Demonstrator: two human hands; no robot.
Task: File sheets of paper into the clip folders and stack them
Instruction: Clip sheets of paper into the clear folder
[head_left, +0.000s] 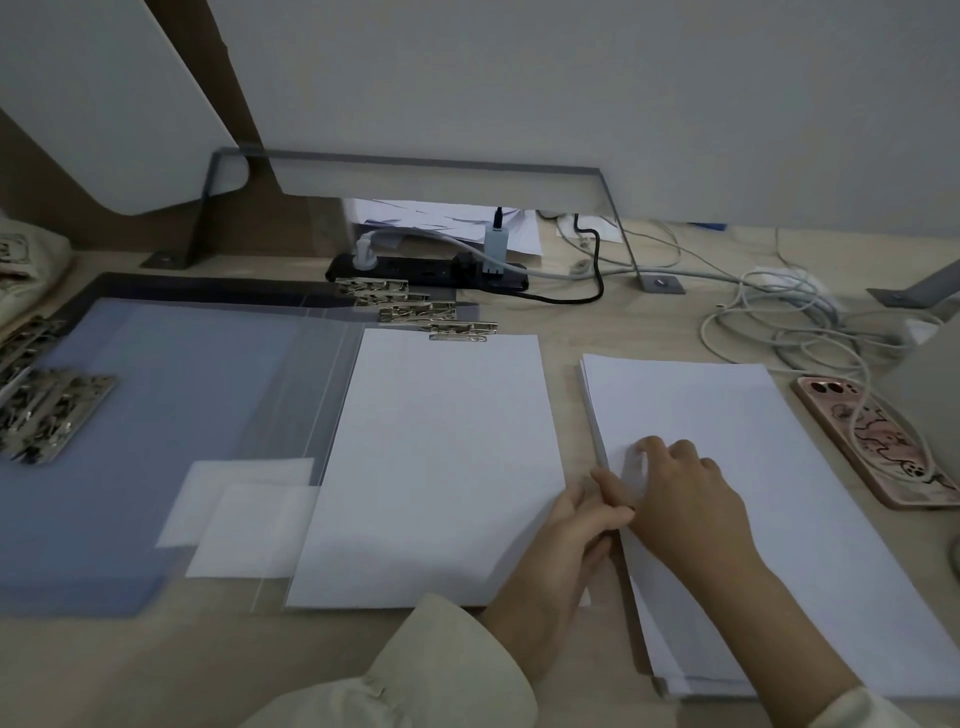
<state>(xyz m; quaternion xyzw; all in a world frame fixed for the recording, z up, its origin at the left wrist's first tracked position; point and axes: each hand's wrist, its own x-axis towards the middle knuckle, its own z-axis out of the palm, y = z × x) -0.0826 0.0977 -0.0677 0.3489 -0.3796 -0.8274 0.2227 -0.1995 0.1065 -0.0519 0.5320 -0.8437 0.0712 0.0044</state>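
Head view: the paper stack (779, 493) edge is pinched by the left hand (576, 525); the right hand (685, 499) is laid on top, grip indeterminable. A phone (878, 447) and cables (789, 312) are located just beside the stack, on the worktop (156, 665).

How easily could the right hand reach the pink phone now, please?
Probably yes: the right hand rests on the paper stack, and the phone lies just past the stack's right edge with nothing between; only a white cable crosses it.
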